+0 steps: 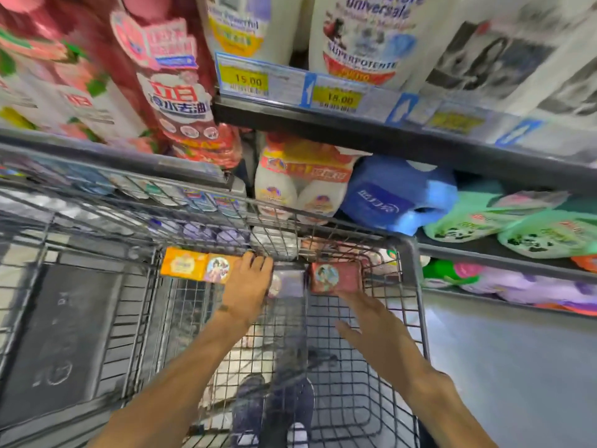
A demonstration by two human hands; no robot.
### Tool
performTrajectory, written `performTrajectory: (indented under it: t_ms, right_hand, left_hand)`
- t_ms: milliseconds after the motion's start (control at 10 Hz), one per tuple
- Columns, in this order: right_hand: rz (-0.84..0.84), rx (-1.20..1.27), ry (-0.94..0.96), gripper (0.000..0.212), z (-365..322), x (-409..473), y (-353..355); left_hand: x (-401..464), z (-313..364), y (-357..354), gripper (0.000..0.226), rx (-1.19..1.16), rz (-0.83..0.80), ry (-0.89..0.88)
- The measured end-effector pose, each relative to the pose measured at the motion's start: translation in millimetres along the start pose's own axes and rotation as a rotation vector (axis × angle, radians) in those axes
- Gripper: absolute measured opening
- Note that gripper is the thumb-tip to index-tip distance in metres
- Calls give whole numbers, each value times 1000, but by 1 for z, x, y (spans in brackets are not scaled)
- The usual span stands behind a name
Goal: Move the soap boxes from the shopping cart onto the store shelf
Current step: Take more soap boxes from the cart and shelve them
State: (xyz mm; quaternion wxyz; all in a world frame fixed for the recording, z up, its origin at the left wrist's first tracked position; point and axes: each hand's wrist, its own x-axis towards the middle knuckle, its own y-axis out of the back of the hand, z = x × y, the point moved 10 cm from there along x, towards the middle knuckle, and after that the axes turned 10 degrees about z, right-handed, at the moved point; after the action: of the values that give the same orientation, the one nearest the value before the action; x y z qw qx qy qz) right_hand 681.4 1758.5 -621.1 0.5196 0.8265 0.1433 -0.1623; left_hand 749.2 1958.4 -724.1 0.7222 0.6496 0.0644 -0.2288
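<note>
Three soap boxes lie along the far end of the wire shopping cart [410,253]: an orange box [193,265], a pale purple box [289,282] in the middle, and a red box [336,277]. My left hand [248,282] reaches down between the orange and purple boxes, its fingers curled over the orange box's right end. My right hand [374,321] stretches toward the red box with straight fingers, its fingertips at the box's lower edge. Whether either hand has a firm hold is blurred.
Store shelves [355,124] stand just beyond the cart, with price tags [245,79] on the edge and large detergent bottles above. Lower shelves hold white bottles [300,185], a blue pack [400,195] and green pouches [517,227]. Grey floor lies to the right.
</note>
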Motion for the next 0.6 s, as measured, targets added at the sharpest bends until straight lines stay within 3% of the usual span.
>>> performTrajectory:
  t_ms: [100, 200, 300, 400, 500, 600]
  right_hand:
    - [73, -3, -18, 48, 6, 10, 5]
    - [190, -53, -43, 44, 9, 27, 10]
    - [280, -118, -94, 61, 15, 49, 4]
    - [185, -87, -282, 82, 34, 66, -21]
    - [174, 24, -432, 90, 47, 74, -38]
    - [298, 100, -454, 92, 49, 73, -38]
  left_hand:
    - [-16, 3, 19, 60, 45, 120, -73]
    - [-40, -11, 41, 27, -746, 204, 195]
    - [-55, -38, 38, 24, -945, 265, 308]
    - [-79, -63, 33, 29, -989, 349, 314]
    - [-93, -66, 18, 32, -1164, 246, 367]
    - [-98, -73, 8, 52, -1244, 232, 464]
